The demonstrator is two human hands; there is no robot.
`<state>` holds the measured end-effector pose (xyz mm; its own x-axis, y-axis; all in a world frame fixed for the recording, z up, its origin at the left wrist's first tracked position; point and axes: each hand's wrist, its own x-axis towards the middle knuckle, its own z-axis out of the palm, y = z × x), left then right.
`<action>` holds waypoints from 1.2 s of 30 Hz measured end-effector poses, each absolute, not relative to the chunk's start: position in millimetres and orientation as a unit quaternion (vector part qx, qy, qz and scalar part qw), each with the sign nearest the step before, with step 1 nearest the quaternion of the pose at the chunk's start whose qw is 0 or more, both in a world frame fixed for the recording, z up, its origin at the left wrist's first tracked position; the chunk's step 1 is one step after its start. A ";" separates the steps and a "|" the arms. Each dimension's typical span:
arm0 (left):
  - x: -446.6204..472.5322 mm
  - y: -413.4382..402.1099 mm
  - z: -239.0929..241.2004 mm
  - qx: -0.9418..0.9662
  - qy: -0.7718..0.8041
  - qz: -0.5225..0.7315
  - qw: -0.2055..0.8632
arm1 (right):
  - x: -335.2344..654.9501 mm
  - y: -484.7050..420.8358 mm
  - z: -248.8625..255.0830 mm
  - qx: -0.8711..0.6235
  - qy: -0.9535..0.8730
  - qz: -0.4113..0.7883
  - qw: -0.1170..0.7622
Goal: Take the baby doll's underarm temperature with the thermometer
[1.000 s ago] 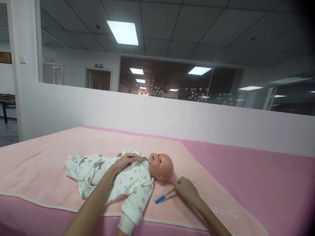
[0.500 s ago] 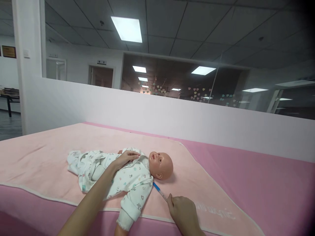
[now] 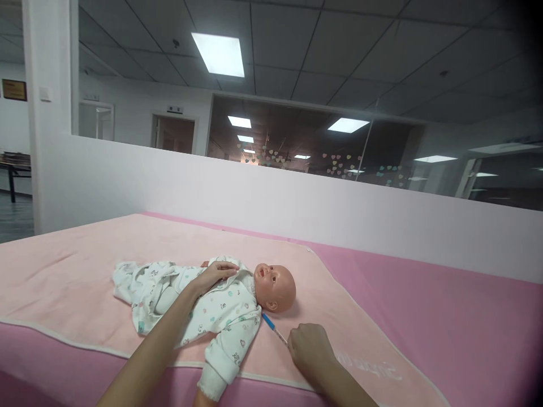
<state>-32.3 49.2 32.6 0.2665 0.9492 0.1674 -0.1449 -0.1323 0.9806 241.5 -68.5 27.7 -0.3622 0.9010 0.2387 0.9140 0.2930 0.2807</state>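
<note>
"Left, what are you touching?"
"I'm touching matt cloth, the suit [image 3: 228, 305]; the doll's head [image 3: 279, 289] is showing smooth, faintly glossy plastic."
"And right?"
"I'm holding a smooth, plastic-looking stick [image 3: 268, 322]."

- Here's the baby doll [image 3: 231, 308], stretched across the blanket [image 3: 106, 240], head to the right, legs left!
- Left hand [image 3: 217, 272] on its chest!
- The near sleeve crosses the blanket's front edge!
- Right of that sleeve, the thermometer [image 3: 269, 323], one end just beside the shoulder, the other in the right hand [image 3: 311, 351]!
- Underneath it all, the mattress [image 3: 407, 260], showing right and in front!
- Behind, the wall [image 3: 254, 192], window [image 3: 297, 135] above!
</note>
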 end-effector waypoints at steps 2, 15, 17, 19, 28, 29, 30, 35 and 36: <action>-32.1 50.1 32.2 0.569 0.354 0.492 0.556 | 233.0 -65.2 40.5 -0.551 -0.806 -0.205 0.066; -33.4 56.5 28.4 0.499 0.308 0.558 0.587 | 88.7 12.7 34.7 -0.441 -0.795 -0.185 0.373; -33.8 58.0 28.4 0.491 0.313 0.557 0.592 | 91.4 16.5 26.5 -0.437 -0.792 -0.162 0.395; -34.4 58.6 28.2 0.487 0.324 0.557 0.590 | 96.3 15.2 22.9 -0.416 -0.797 -0.136 0.417; -38.3 60.8 25.4 0.468 0.346 0.566 0.583 | 99.1 12.1 20.8 -0.369 -0.790 -0.071 0.485; -38.3 60.6 25.4 0.469 0.342 0.567 0.584 | 99.3 12.0 20.3 -0.360 -0.788 -0.068 0.494; -38.3 60.4 25.2 0.473 0.337 0.568 0.583 | 99.7 11.9 19.9 -0.348 -0.787 -0.066 0.505; -37.5 60.7 22.6 0.523 0.334 0.562 0.547 | 100.9 12.0 18.2 -0.297 -0.773 -0.076 0.556; -37.4 60.9 22.3 0.539 0.338 0.557 0.534 | 100.7 12.6 17.7 -0.291 -0.769 -0.075 0.564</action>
<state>-37.4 60.9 22.3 0.1517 0.9591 0.2392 -0.2312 -0.2008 0.9520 100.7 12.6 17.7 -0.1946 0.3628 0.9113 0.5322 0.8195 -0.2126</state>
